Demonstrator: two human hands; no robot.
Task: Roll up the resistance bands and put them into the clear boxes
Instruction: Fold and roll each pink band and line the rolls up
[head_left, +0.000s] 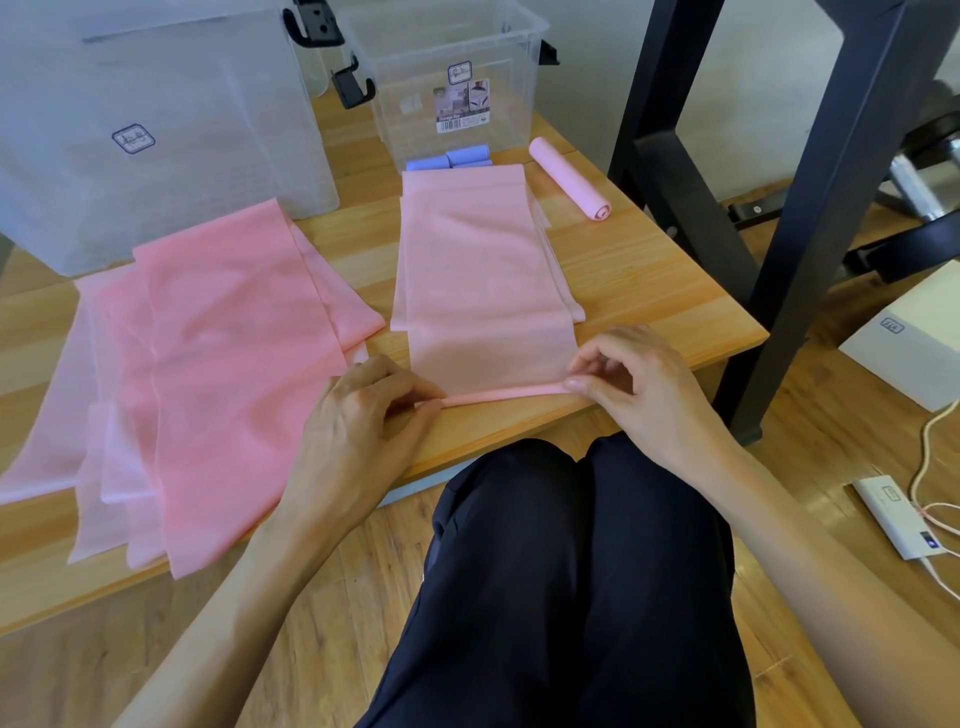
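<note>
A light pink resistance band (478, 270) lies flat on the low wooden table (639, 291), its near end rolled into a thin tube at the table's front edge. My left hand (363, 415) pinches the tube's left end and my right hand (639, 384) pinches its right end. A finished pink roll (569, 179) lies to the band's far right. A pile of darker pink bands (218, 364) covers the table's left side. Behind the band stands a small clear box (452, 67) with blue rolls (449, 158) in its bottom. A large clear box (145, 130) stands at the far left.
My dark-trousered knees (571, 571) sit just below the table's front edge. Black metal table legs (810, 208) rise at the right. On the floor at right lie a white box (914, 338) and a white power bank with cables (893, 525).
</note>
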